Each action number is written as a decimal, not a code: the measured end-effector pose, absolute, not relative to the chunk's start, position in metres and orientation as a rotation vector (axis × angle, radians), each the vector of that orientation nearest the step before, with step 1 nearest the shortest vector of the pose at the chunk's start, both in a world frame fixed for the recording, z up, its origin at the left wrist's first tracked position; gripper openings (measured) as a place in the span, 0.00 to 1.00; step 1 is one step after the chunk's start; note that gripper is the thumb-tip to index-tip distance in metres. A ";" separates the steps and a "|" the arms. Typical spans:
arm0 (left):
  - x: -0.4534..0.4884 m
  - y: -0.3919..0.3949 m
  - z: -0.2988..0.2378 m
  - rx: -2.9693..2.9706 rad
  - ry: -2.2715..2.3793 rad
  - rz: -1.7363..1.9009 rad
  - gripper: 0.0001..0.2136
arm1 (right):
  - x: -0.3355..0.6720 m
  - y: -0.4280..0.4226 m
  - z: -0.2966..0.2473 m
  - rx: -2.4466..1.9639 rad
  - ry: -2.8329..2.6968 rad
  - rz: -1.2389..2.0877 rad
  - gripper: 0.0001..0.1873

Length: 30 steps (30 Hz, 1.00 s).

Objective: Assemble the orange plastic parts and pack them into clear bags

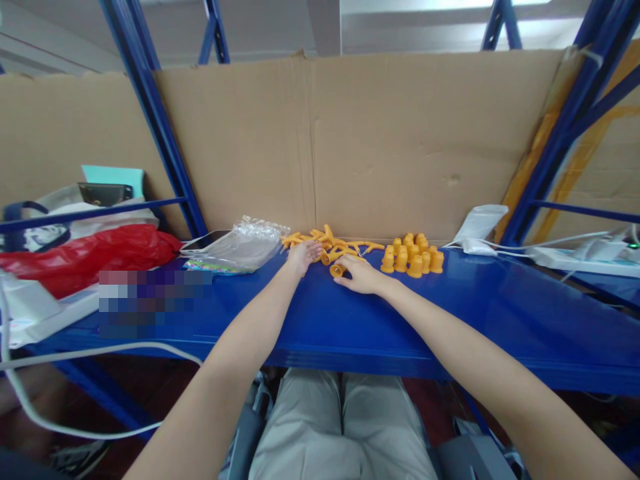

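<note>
On the blue tabletop, my left hand [303, 258] rests with its fingers stretched out, beside a pile of orange branch-shaped plastic pieces [327, 235]. Nothing shows in its grasp. My right hand [364, 275] curls its fingers and thumb around an orange cup-shaped piece [337, 271], which lies tilted with its open end facing left. Between the two hands sits another rounded orange piece [325, 257], partly hidden. To the right of my right hand, several orange cup-shaped pieces [414, 265] stand upright in a close group.
Clear plastic bags [245, 250] lie left of the pile. A red plastic bag [100, 257] and a power strip [65, 320] are farther left. A white adapter with cables [477, 230] stands at right. Cardboard [400, 147] walls the back between blue posts [150, 113].
</note>
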<state>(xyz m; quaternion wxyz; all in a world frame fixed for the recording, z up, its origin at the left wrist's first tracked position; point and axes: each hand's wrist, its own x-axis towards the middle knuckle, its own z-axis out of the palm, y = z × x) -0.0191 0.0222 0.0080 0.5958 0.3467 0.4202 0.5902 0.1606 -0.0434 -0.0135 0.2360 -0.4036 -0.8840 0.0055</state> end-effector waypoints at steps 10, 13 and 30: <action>-0.014 0.019 0.007 0.792 0.985 1.453 0.09 | 0.159 -0.052 -0.006 -1.175 -2.466 -0.055 0.15; -0.013 0.018 0.006 0.810 0.978 1.418 0.08 | 0.158 -0.053 -0.004 -1.202 -2.472 -0.076 0.12; -0.010 0.009 0.007 1.005 0.993 1.287 0.18 | 0.163 -0.051 0.006 -1.286 -2.283 -0.184 0.13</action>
